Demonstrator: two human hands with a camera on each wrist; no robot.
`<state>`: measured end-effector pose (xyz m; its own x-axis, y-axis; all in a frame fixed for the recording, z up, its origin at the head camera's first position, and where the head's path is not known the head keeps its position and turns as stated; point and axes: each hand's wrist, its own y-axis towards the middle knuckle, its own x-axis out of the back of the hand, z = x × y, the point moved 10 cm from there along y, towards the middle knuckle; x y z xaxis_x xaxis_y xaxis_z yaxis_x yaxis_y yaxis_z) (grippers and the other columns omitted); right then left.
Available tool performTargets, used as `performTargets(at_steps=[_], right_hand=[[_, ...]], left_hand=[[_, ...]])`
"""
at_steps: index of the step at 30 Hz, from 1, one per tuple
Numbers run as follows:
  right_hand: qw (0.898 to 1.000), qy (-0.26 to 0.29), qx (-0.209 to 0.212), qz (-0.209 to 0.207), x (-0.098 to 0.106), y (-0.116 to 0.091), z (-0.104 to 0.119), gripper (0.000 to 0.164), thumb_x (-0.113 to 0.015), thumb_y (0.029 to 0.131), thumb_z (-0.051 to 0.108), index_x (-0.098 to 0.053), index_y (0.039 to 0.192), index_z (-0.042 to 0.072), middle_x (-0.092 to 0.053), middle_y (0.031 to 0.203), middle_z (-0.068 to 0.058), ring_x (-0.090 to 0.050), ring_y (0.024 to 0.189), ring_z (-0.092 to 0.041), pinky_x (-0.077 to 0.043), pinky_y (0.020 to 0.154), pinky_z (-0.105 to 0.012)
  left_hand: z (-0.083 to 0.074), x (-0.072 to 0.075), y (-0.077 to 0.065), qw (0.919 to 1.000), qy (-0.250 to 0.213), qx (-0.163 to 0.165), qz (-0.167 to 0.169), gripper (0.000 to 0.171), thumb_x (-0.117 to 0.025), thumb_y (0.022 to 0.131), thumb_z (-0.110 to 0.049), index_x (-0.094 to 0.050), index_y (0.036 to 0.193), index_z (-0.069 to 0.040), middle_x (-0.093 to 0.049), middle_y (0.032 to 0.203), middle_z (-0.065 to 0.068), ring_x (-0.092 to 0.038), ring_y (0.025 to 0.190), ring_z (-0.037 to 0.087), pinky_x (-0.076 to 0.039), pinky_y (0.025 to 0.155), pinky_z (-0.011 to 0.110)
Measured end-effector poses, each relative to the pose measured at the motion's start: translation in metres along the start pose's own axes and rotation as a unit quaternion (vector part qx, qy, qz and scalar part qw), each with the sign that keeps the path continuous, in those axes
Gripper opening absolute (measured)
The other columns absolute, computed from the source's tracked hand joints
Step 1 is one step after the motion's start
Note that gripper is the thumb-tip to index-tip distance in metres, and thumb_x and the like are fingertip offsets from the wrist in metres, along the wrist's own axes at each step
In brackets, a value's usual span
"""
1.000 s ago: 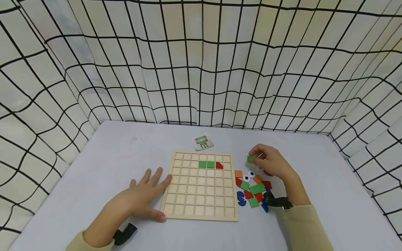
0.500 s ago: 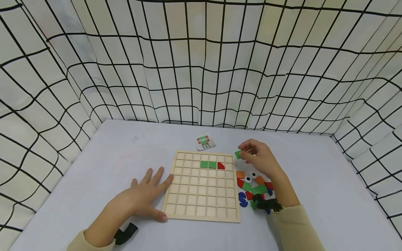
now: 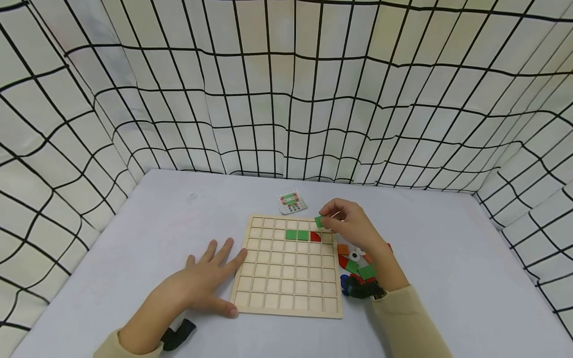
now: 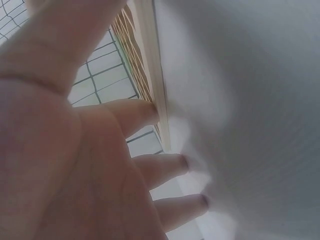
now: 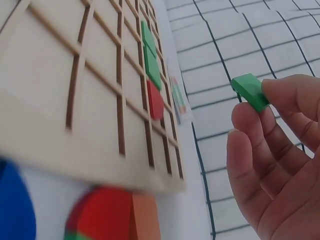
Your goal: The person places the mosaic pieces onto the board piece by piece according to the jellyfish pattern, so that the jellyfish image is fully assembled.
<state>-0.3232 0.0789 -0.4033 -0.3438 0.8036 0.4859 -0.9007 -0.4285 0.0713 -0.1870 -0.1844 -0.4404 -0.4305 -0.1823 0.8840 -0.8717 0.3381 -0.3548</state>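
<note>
My right hand (image 3: pixel 351 222) pinches a green square tile (image 5: pixel 251 91) between thumb and fingertips, raised over the top right of the wooden grid board (image 3: pixel 277 315). Two green tiles (image 3: pixel 297 234) and a red quarter-round tile (image 3: pixel 315 236) lie side by side in the second row of cells. Spread and straight, my left hand (image 3: pixel 203 281) rests at the board's left side. Its thumb and index finger reach the frame, as the left wrist view also shows along the board's edge (image 4: pixel 156 75).
A small picture card (image 3: pixel 291 201) lies behind the board. Right of the board sits a loose pile with an orange tile (image 3: pixel 342 249), a green rectangle (image 3: pixel 367 272), a googly eye (image 3: pixel 354 255) and blue pieces, partly hidden by my right wrist strap. Black netting (image 3: pixel 286 99) encloses the table.
My right hand has carried the green tile leftward from above the loose pieces to over the board's top right corner. My left hand has stayed in place.
</note>
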Motion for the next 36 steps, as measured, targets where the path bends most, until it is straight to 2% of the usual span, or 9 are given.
performTargets(at_steps=[8, 14, 17, 24, 29, 36], right_hand=[[1.0, 0.004, 0.001, 0.016, -0.025, 0.013, 0.012, 0.01, -0.068, 0.094, 0.017, -0.067, 0.103, 0.014, -0.066, 0.1, -0.005, -0.062, 0.085, -0.025, -0.054, 0.071, -0.036], [0.999, 0.013, 0.009, 0.048, -0.049, 0.019, 0.02, 0.009, -0.069, 0.093, 0.015, -0.067, 0.102, 0.013, -0.065, 0.098, -0.005, -0.067, 0.084, -0.032, -0.054, 0.069, -0.035], [0.998, 0.004, 0.008, 0.063, -0.061, 0.023, 0.022, 0.008, -0.071, 0.091, 0.013, -0.067, 0.099, 0.012, -0.065, 0.095, -0.005, -0.067, 0.081, -0.03, -0.053, 0.066, -0.034], [0.995, -0.062, 0.005, 0.073, -0.081, 0.034, 0.031, 0.009, -0.075, 0.089, 0.013, -0.067, 0.092, 0.014, -0.064, 0.088, 0.0, -0.06, 0.07, -0.015, -0.048, 0.062, -0.028], [0.992, -0.1, 0.005, 0.073, -0.089, 0.038, 0.031, 0.009, -0.075, 0.089, 0.015, -0.066, 0.091, 0.017, -0.064, 0.086, 0.003, -0.059, 0.075, -0.015, -0.048, 0.066, -0.028], [0.986, -0.144, -0.032, 0.073, -0.092, 0.035, 0.021, 0.009, -0.074, 0.09, 0.02, -0.065, 0.093, 0.02, -0.063, 0.084, 0.005, -0.058, 0.075, -0.014, -0.047, 0.068, -0.031]], left_hand=[[0.002, -0.001, 0.001, 1.0, 0.01, -0.001, -0.001, 0.12, -0.079, 0.064, -0.07, -0.026, 0.159, -0.021, -0.007, 0.166, 0.021, -0.004, 0.148, 0.055, -0.014, 0.098, 0.086], [0.001, -0.002, 0.001, 0.9999, 0.015, -0.002, -0.002, 0.12, -0.079, 0.064, -0.07, -0.026, 0.159, -0.02, -0.008, 0.166, 0.021, -0.005, 0.148, 0.055, -0.015, 0.098, 0.085], [0.001, -0.002, 0.002, 0.9999, 0.014, -0.002, -0.003, 0.12, -0.08, 0.064, -0.07, -0.026, 0.159, -0.02, -0.008, 0.166, 0.022, -0.005, 0.148, 0.056, -0.015, 0.098, 0.086], [0.0, 0.0, 0.002, 0.9999, 0.011, -0.003, -0.002, 0.122, -0.08, 0.063, -0.07, -0.025, 0.16, -0.02, -0.007, 0.166, 0.023, -0.004, 0.147, 0.057, -0.014, 0.096, 0.086], [0.0, 0.001, 0.001, 1.0, 0.007, -0.005, -0.001, 0.121, -0.079, 0.064, -0.07, -0.025, 0.16, -0.02, -0.007, 0.165, 0.024, -0.004, 0.146, 0.058, -0.014, 0.096, 0.087], [-0.003, 0.001, 0.0, 1.0, 0.005, -0.007, -0.001, 0.121, -0.08, 0.063, -0.068, -0.026, 0.159, -0.019, -0.007, 0.165, 0.024, -0.004, 0.146, 0.059, -0.014, 0.096, 0.086]])
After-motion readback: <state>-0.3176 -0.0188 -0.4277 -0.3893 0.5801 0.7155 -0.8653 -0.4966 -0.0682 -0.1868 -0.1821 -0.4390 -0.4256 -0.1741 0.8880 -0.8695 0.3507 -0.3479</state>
